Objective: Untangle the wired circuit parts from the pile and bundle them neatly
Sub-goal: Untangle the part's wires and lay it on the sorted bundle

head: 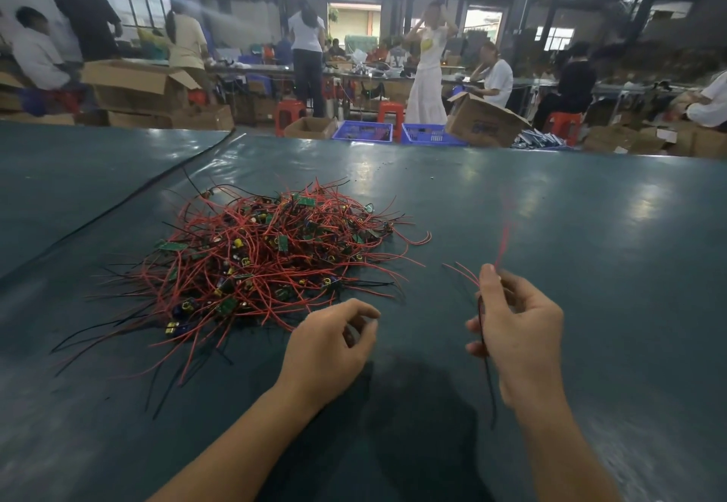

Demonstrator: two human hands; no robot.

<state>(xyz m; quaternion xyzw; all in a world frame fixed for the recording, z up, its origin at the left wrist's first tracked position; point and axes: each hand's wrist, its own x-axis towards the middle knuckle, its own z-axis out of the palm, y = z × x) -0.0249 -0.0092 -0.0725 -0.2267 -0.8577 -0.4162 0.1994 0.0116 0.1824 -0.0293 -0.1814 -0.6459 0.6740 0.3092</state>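
Note:
A tangled pile of wired circuit parts [259, 257], small green boards with red and black leads, lies on the dark green table [590, 245], left of centre. My right hand [515, 328] is raised to the right of the pile and pinches a few wires [505, 234]. Their red ends blur upward from my fingers and a black lead hangs below my palm. My left hand [330, 352] hovers at the pile's near right edge with curled fingers. Whether it holds anything I cannot tell.
A long black cable [130, 202] runs diagonally across the table's left part. Beyond the far edge stand blue crates [364, 132], cardboard boxes [484, 123], red stools and several people at other benches.

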